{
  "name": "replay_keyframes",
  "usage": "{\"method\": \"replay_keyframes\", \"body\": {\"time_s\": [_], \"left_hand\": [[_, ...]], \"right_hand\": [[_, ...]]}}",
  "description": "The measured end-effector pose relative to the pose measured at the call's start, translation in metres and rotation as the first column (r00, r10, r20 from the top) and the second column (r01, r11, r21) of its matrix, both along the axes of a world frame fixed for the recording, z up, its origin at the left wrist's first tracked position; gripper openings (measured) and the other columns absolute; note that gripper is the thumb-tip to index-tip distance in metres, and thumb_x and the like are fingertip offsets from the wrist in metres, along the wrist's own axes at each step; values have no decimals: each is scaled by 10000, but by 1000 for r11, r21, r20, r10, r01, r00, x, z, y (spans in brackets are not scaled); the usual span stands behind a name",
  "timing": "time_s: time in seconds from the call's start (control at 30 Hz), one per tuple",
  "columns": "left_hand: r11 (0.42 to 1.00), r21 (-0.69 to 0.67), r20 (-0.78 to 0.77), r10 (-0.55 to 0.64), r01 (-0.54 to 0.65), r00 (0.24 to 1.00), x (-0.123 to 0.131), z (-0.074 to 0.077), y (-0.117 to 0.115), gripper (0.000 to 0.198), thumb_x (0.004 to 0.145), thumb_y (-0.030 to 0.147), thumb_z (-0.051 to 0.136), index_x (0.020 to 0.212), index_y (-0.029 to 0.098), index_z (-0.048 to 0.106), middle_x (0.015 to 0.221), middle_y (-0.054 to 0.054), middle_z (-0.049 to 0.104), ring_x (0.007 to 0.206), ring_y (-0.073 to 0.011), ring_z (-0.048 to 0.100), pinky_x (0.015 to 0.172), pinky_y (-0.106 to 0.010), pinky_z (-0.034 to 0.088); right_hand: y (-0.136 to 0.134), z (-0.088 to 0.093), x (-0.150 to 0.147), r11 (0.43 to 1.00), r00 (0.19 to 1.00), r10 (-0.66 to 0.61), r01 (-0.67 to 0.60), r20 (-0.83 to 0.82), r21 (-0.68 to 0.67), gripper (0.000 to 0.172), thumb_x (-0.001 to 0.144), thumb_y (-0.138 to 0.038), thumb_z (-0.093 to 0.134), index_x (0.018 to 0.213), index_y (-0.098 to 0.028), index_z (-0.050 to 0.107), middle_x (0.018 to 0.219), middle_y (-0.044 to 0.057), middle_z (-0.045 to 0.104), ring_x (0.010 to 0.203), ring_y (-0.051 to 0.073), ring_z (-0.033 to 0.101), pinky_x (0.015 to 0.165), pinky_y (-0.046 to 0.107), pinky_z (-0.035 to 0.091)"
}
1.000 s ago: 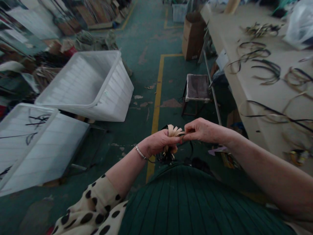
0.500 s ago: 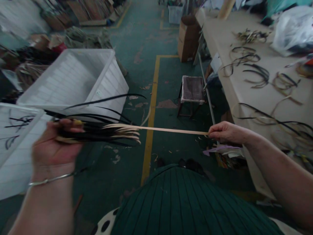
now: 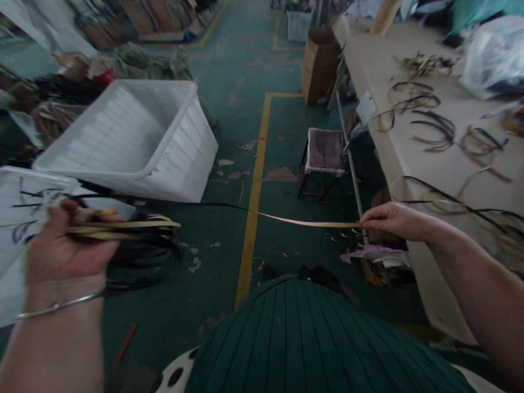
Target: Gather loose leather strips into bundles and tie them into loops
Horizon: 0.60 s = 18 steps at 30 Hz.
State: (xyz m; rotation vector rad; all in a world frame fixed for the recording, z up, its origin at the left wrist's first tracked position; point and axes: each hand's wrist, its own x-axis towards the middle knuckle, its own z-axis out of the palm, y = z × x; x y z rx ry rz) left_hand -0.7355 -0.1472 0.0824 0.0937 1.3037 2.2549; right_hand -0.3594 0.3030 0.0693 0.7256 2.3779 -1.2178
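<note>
My left hand is closed round a bundle of thin black and tan strips, whose ends hang out to the right of the fingers. One single strip stretches across the aisle, tan towards the right and black towards the left. My right hand pinches its tan end between thumb and fingertips. The strip's other end runs back to the left hand, where the fingers and bundle hide it. Something small and yellow shows at a left fingertip.
A large white plastic bin stands at the left, with another white container nearer. On the right, a long table holds loose strips and a plastic bag. A stool and cardboard box stand beside it.
My left hand has moved left and slightly down with the bundle. My right hand has shifted slightly right, and the single strip now stretches clear of the bundle's loose ends.
</note>
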Motion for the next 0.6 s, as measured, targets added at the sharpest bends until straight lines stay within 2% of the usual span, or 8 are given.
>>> {"method": "replay_keyframes", "body": {"time_s": [0.03, 0.13, 0.2, 0.27, 0.33, 0.4, 0.5, 0.6], "left_hand": [[999, 42, 16, 20, -20, 1000, 15, 2, 21, 359, 987, 352, 312, 874, 230, 630, 621, 39, 607, 607, -113, 580, 533, -228, 497], [974, 68, 159, -222, 214, 962, 53, 0, 77, 299, 938, 166, 369, 729, 145, 581, 550, 7, 500, 511, -103, 501, 466, -206, 478], [930, -18, 217, -354, 367, 910, 76, -8, 106, 189, 864, 75, 480, 712, 113, 587, 648, -31, 568, 612, -141, 568, 465, -206, 480], [886, -114, 237, -415, 449, 879, 100, -20, 132, 43, 809, 73, 593, 796, 85, 632, 796, -92, 642, 685, -179, 615, 512, -239, 518], [818, -134, 248, -519, 559, 818, 125, -32, 155, 138, 768, 111, 682, 898, 73, 653, 925, -144, 662, 734, -196, 636, 619, -294, 560], [762, -96, 254, -604, 641, 755, 148, -43, 176, 242, 723, 158, 752, 927, 68, 660, 966, -160, 662, 798, -208, 642, 706, -313, 564], [729, -12, 270, -657, 685, 704, 172, -54, 197, 358, 645, 245, 825, 915, 75, 662, 882, -132, 666, 765, -208, 638, 662, -288, 555], [717, 47, 263, -681, 696, 683, 183, -55, 207, 427, 599, 293, 854, 913, 86, 652, 833, -106, 654, 692, -180, 622, 599, -250, 534]], "right_hand": [[-8, 2, -8, 995, 995, 95, -96, 13, 20, 325, 819, -435, 536, 850, -156, 699, 601, 19, 558, 518, 102, 423, 504, 259, 296], [-39, 12, -33, 932, 941, 338, -334, -6, 144, 291, 875, -395, 475, 868, -187, 678, 738, 24, 631, 648, 134, 534, 600, 252, 363], [-61, 19, -49, 862, 886, 464, -448, -14, 238, 285, 912, -322, 406, 904, -188, 657, 806, 35, 650, 716, 145, 573, 648, 252, 371], [-81, 24, -63, 791, 833, 553, -529, 12, 307, 286, 922, -274, 372, 909, -184, 643, 809, 44, 653, 720, 149, 586, 640, 254, 358], [-97, 25, -76, 745, 802, 596, -569, 36, 349, 287, 923, -273, 368, 894, -187, 640, 784, 46, 655, 702, 152, 590, 610, 253, 338], [-108, 25, -85, 732, 791, 612, -570, 9, 372, 310, 935, -297, 358, 913, -189, 647, 803, 51, 667, 705, 153, 597, 599, 251, 331], [-114, 23, -93, 747, 809, 586, -519, -43, 416, 337, 942, -313, 359, 961, -172, 665, 876, 70, 681, 751, 160, 608, 617, 249, 339], [-112, 21, -92, 764, 842, 536, -458, -54, 454, 292, 909, -335, 434, 937, -179, 679, 841, 56, 680, 739, 153, 598, 606, 243, 323]]}}
